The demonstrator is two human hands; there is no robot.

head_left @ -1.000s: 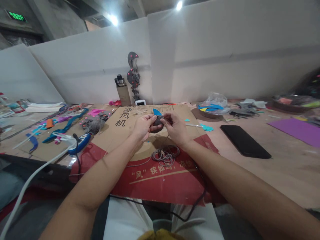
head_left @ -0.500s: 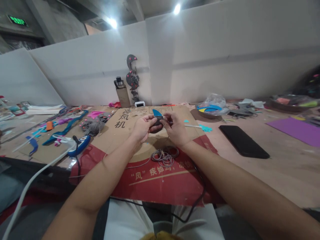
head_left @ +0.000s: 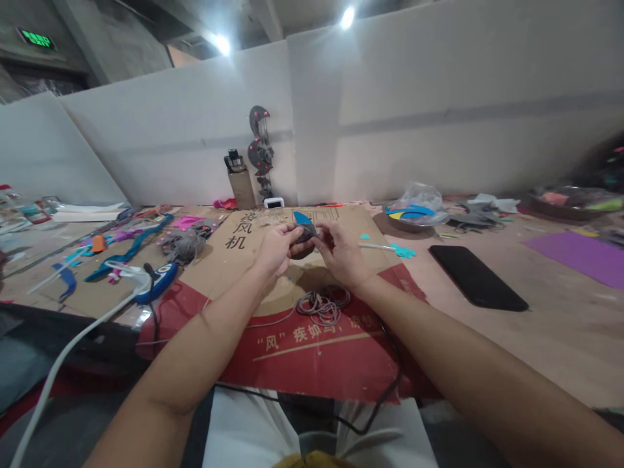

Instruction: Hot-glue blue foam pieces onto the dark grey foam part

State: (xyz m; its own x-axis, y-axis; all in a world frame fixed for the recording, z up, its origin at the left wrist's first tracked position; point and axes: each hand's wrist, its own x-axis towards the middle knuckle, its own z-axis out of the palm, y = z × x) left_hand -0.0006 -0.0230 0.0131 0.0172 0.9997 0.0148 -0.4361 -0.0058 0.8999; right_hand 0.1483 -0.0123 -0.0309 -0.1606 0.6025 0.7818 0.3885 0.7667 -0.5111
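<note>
Between my hands, over the cardboard, is a small dark grey piece (head_left: 307,231) with a pointed blue piece (head_left: 303,219) standing up from it. My left hand (head_left: 277,250) pinches its left side between thumb and fingers. On the other side, the closed fingers of my right hand (head_left: 340,252) grip its right edge. My fingers hide part of it, and I cannot make out how the two colours are joined. Below my hands a loose coil of thin grey cord (head_left: 322,305) lies on the red part of the cardboard sheet (head_left: 312,370).
A black phone (head_left: 475,276) and a purple sheet (head_left: 575,257) lie to the right. At left are a blue-and-white glue gun (head_left: 158,284), a blue strip (head_left: 129,250) and tangled grey yarn (head_left: 188,246). A bottle (head_left: 240,185) stands at the back, near a plastic-wrapped bowl (head_left: 414,218).
My right fingers have shifted slightly down around the grey piece, leaving more of its surface showing. The blue piece has tipped a little left. The view has moved slightly.
</note>
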